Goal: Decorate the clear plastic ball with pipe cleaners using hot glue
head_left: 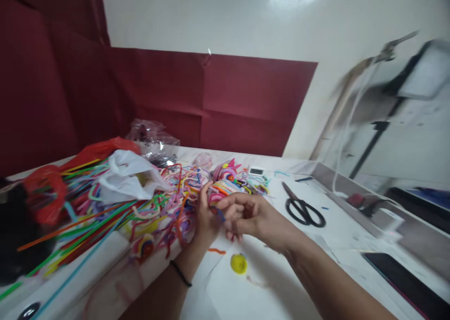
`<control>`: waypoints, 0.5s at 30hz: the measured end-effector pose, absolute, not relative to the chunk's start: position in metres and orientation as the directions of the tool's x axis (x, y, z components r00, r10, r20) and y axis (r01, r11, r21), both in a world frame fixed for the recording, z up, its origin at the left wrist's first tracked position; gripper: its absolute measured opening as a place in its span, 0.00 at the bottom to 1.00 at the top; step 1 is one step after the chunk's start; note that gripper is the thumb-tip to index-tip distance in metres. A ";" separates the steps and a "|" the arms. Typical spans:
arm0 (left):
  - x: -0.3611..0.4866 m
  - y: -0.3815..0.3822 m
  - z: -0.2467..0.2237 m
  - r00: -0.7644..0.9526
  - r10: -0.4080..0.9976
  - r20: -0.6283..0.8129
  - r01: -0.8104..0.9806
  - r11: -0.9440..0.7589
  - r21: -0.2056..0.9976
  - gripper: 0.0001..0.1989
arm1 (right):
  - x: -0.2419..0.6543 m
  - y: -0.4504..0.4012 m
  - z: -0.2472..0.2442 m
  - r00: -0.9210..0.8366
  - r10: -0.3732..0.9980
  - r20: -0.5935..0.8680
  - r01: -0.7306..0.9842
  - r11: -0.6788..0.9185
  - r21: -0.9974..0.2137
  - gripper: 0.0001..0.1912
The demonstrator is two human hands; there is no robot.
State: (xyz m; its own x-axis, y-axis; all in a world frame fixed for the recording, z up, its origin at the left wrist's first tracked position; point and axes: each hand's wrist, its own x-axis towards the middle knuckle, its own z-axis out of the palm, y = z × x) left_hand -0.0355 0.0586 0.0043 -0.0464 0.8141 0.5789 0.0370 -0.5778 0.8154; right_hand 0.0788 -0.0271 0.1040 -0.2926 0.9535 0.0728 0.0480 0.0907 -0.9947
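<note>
Close together over the white tabletop, my two hands work on a small pipe cleaner piece, blurred by motion. My left hand curls around its pink and blue part, most of which the fingers hide. My right hand has its thumb and fingers closed at a short blue pipe cleaner between the hands. Just beyond them lies a colourful figure of coiled pipe cleaners, with pink, orange and striped parts. Nearer me are a yellow disc and a short orange pipe cleaner bit.
Loose pipe cleaners heap up on the left, with a white plastic bag and red bag among them. Black-handled scissors lie to the right. A phone sits at the right front, near a raised table edge.
</note>
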 end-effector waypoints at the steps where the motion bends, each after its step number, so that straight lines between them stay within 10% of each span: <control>1: -0.035 0.059 0.004 -0.033 0.807 0.589 0.030 -0.588 0.808 0.30 | 0.090 -0.032 0.104 -0.226 0.970 0.084 0.011 0.089 -0.996 0.18; 15: -0.033 0.052 -0.001 0.193 0.490 0.850 0.310 -0.853 0.421 0.38 | 0.133 -0.038 0.082 0.068 0.983 0.170 0.082 0.164 -0.983 0.12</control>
